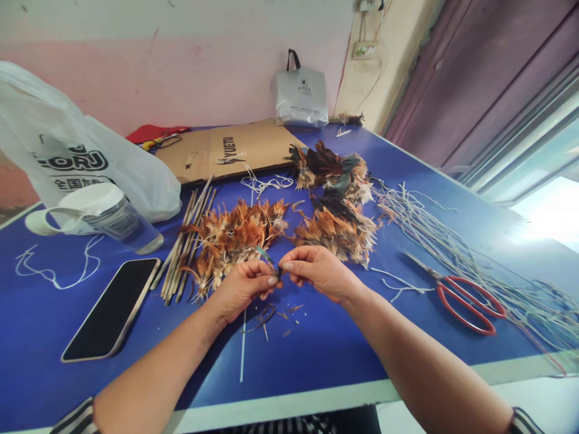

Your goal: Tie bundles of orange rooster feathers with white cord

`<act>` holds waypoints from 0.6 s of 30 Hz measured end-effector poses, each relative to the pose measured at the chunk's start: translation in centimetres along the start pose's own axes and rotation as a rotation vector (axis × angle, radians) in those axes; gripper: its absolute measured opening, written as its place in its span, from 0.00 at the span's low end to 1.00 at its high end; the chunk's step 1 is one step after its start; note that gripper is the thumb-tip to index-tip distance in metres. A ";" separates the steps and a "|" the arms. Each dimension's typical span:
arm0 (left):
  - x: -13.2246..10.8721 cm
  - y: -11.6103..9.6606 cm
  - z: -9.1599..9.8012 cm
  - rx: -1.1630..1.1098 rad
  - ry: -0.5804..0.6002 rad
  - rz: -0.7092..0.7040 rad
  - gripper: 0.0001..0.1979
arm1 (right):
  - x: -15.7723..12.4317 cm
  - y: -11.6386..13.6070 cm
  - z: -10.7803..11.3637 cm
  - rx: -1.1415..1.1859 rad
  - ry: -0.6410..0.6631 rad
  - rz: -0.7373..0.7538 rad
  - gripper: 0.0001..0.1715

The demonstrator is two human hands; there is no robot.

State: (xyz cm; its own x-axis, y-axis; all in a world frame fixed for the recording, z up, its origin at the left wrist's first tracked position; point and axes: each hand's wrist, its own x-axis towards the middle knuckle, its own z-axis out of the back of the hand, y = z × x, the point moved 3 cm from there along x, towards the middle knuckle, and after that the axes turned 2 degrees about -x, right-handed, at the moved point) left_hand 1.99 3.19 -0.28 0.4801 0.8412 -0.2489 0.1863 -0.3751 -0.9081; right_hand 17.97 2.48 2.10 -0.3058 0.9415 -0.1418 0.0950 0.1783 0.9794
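Several thin sticks (187, 247) are laid together along the left side of the brown feather pile (242, 232), apparently for order. In front of the pile's right end, a small feather (266, 256) is pinched by the fingers of the left hand (246, 284), probably for steadiness. Beside it, the fingers of the right hand (319, 269) are narrowed to a pinch; what lies between them cannot be told. Well right of the pile, scissors (438, 276) are set, likely for easy reach. The feather appears slim and dark, with a greenish tip.
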 end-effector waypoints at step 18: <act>0.1 0.1 -0.1 0.132 -0.040 -0.062 0.09 | 0.3 -1.0 -0.4 -0.065 -0.025 -0.050 0.12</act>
State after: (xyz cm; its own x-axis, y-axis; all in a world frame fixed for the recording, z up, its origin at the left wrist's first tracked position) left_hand 2.12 3.20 -0.36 0.4362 0.8770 -0.2015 0.0995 -0.2696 -0.9578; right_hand 17.46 2.47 1.14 -0.2846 0.9389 -0.1935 0.0183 0.2072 0.9781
